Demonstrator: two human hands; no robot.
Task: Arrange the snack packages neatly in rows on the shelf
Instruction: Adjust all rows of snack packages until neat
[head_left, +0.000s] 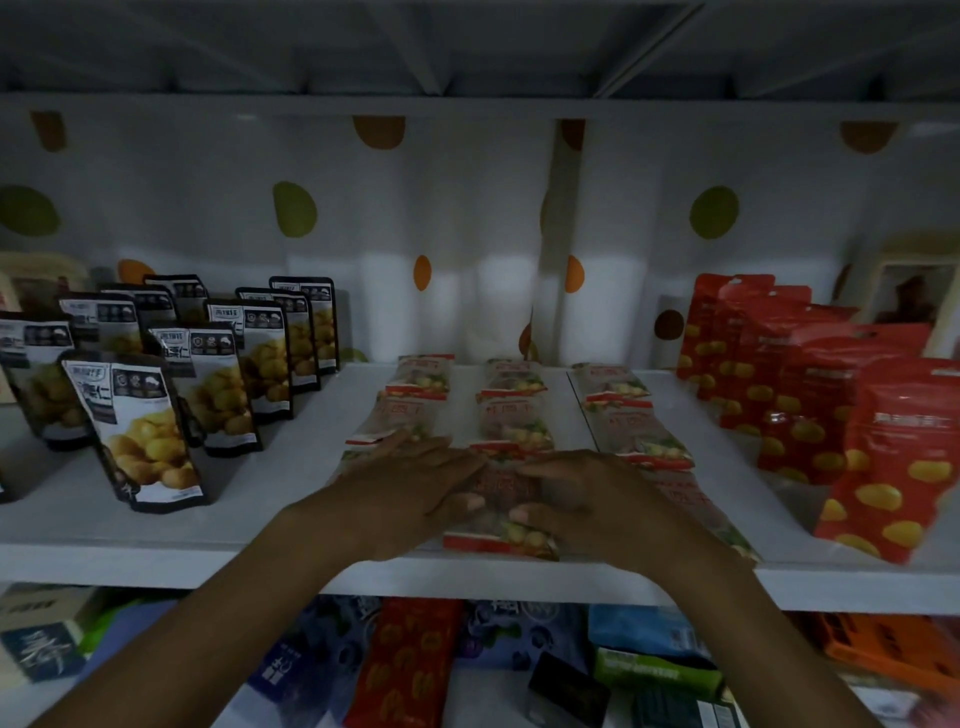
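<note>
Clear snack packets with red edges lie flat in three columns on the white shelf (311, 467). The front packet of the middle column (501, 530) sits at the shelf's front edge between my hands. My left hand (410, 488) lies flat with straight fingers on its left side and over the left column's front packet. My right hand (587, 499) rests flat on its right side, thumb touching the packet. Other packets of these columns (511, 410) lie behind, toward the back wall.
Black-and-white standing pouches (140, 431) fill the shelf's left in rows. Red standing pouches (810, 395) line the right. A dotted white backing closes the rear. The lower shelf holds mixed packages (405, 665) and an orange crate (883, 649).
</note>
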